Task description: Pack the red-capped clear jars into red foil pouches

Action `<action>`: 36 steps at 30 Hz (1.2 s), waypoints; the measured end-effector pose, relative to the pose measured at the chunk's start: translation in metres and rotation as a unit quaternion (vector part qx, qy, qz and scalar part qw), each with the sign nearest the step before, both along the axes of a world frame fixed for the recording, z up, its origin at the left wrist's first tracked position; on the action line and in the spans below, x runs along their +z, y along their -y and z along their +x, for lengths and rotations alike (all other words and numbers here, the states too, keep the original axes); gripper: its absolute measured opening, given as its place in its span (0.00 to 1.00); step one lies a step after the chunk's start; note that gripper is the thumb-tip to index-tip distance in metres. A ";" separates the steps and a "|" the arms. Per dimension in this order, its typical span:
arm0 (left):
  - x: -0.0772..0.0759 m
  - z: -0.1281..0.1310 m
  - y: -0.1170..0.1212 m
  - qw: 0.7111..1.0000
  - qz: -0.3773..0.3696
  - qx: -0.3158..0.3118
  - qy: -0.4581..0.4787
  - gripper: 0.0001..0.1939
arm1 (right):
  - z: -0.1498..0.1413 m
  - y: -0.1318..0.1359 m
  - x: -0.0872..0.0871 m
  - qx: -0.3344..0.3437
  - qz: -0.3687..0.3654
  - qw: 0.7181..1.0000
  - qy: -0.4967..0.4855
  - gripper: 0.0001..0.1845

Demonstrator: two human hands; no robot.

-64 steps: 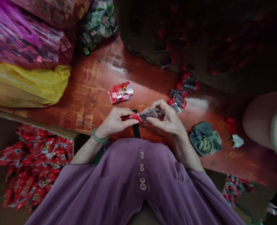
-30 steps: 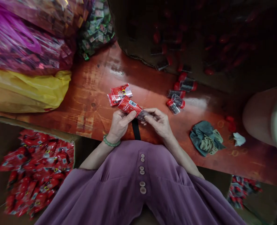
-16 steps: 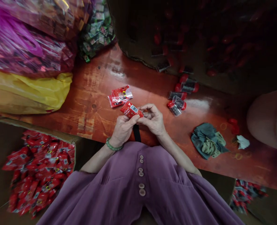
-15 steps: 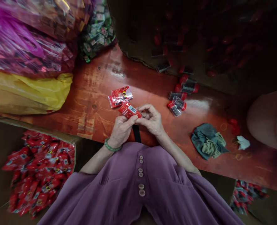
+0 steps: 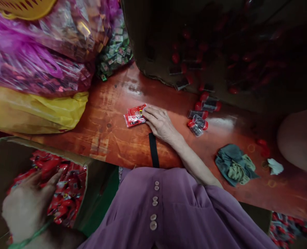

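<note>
My right hand (image 5: 160, 122) lies flat on the red-brown table (image 5: 109, 138), its fingertips resting on a small stack of red packets (image 5: 133, 116). My left hand (image 5: 26, 205), blurred and wearing a green bead bracelet, reaches down with fingers spread over loose red packets (image 5: 67, 188) in a cardboard box (image 5: 39, 147) at lower left. It holds nothing that I can see. Several small clear tubes with red caps (image 5: 198, 119) lie just right of my right hand.
Pink (image 5: 34, 58) and yellow (image 5: 39, 110) plastic bags pile up at the left, beside a bag of green packets (image 5: 115, 52). A dark cardboard box of red-capped tubes (image 5: 220, 52) stands behind. A crumpled cloth (image 5: 235, 166), white paper (image 5: 274, 166) and another person's limb (image 5: 298, 141) are at right.
Both hands held a red packet with a tube going into it. Now the packet lies on the table stack under my right fingertips, and my left hand has dropped into the box at lower left.
</note>
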State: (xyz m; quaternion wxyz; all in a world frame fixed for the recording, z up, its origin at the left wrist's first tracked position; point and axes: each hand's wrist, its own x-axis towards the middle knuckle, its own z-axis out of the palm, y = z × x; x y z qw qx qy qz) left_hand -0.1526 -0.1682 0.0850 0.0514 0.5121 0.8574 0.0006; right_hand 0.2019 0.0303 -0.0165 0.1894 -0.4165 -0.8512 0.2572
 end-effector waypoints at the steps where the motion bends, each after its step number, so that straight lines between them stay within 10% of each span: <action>1: 0.000 0.003 -0.006 0.999 0.016 0.029 -0.022 0.21 | 0.000 -0.001 -0.002 0.000 0.008 1.000 0.014 0.21; 3: -0.006 0.022 -0.026 0.995 0.093 0.045 0.007 0.27 | 0.000 -0.002 -0.004 0.002 0.024 0.999 0.041 0.23; 7: -0.041 0.088 -0.083 0.938 0.233 -0.197 0.166 0.22 | 0.001 -0.005 -0.011 0.019 0.044 0.996 0.070 0.20; 14: -0.093 0.167 -0.159 0.879 0.193 -0.374 0.223 0.18 | 0.000 -0.008 -0.013 0.077 0.133 0.985 0.078 0.16; 21: -0.087 0.160 -0.156 0.885 0.189 -0.393 0.164 0.16 | 0.003 -0.008 0.016 0.129 0.143 0.976 0.102 0.15; 26: -0.089 0.160 -0.157 0.887 0.229 -0.366 0.162 0.10 | 0.038 -0.053 0.041 -0.083 0.109 0.976 0.171 0.23; 36: -0.090 0.153 -0.164 0.873 0.202 -0.316 0.312 0.12 | 0.068 -0.110 0.025 -0.118 0.096 0.969 0.194 0.24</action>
